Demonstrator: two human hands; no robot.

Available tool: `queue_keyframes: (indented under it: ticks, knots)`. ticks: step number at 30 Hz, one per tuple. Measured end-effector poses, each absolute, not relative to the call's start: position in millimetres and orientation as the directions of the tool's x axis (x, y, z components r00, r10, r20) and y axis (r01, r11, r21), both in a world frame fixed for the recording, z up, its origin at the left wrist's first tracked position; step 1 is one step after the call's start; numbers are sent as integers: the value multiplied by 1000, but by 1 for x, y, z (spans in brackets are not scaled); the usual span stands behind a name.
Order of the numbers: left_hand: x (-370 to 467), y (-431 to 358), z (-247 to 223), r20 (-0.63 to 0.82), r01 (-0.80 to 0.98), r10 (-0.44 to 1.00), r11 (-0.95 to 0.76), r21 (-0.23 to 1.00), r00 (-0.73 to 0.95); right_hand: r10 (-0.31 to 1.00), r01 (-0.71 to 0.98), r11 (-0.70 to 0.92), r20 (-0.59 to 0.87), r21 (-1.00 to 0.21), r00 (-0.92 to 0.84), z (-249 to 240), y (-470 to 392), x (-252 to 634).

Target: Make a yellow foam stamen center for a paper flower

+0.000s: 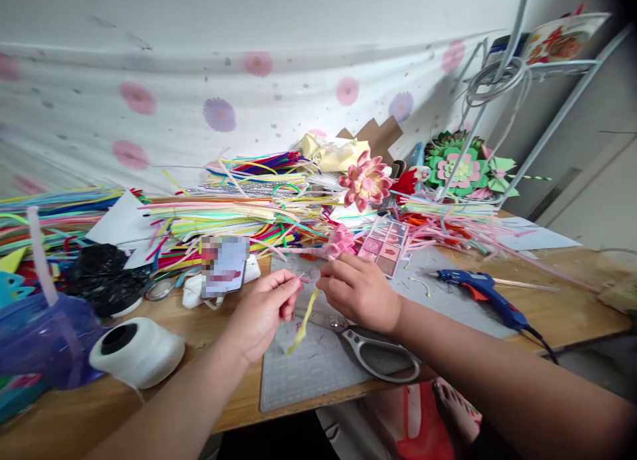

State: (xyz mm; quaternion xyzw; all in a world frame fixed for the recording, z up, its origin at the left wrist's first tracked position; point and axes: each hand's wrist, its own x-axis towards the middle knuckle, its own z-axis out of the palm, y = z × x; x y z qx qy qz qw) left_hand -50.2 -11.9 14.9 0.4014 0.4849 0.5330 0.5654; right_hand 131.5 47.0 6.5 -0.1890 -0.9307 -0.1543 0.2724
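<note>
My left hand [266, 310] pinches a small pinkish piece [304, 280] with a thin tip, over the grey cutting mat [283, 387]. To its right, my right hand [361, 291] is closed on one end of a yellow fuzzy strip [304, 320], which hangs down between the hands. Below my right hand lie scissors [381, 357] with grey handles, their blades pointing left. A pink fuzzy flower [340, 241] rests just behind my right hand, beside a palette [385, 247] with pink compartments.
Bundles of coloured pipe cleaners [223, 214] line the back. A phone [226, 267] stands left of the mat, a white thread cone [139, 352] nearer me. A blue glue gun [482, 294] lies right. Finished flowers [365, 181] stand behind.
</note>
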Motion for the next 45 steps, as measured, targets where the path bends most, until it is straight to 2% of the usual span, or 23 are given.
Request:
queue_keyframes:
  ticks: [4,10,14,16,17,19,21,23,25,33,36,39,42,45]
  knots:
    - [-12,2,19,-159,-178,983,175,968,96,231,490,841,670,227,-706,7,35,168]
    - [26,11,9,-245,-163,954,273,948,173,355,610,762,649,215,-673,-1,32,191]
    - [35,13,0,-242,-167,954,272,948,176,451,644,752,603,140,-658,-6,34,193]
    - [36,14,-5,-232,-166,956,261,951,178,514,636,772,573,16,-638,-6,35,195]
    - [36,15,-7,-226,-159,958,254,954,176,558,622,777,564,-98,-608,-4,36,197]
    - [33,15,-11,-219,-128,960,243,962,172,674,555,732,534,-395,-510,0,38,200]
    - [31,14,-14,-218,-78,958,235,969,187,792,442,603,434,-664,-429,4,40,204]
    - [29,11,-16,-222,-43,947,238,970,231,842,355,482,312,-801,-439,5,41,205]
    - [28,8,-18,-230,-30,934,247,969,273,831,331,438,237,-836,-503,3,39,203]
    - [27,3,-17,-250,9,913,261,965,322,819,490,503,212,-712,-533,10,43,217]
    - [24,5,-17,-264,18,922,270,963,282,833,652,532,192,-540,-520,25,62,249]
    - [22,6,-17,-288,11,918,296,955,274,866,829,482,13,-284,-499,32,77,275]
    - [22,5,-17,-294,-19,916,311,950,274,859,868,488,-123,-95,-496,26,83,281]
    - [24,6,-16,-299,-48,918,321,946,260,839,849,528,-142,-23,-525,18,86,275]
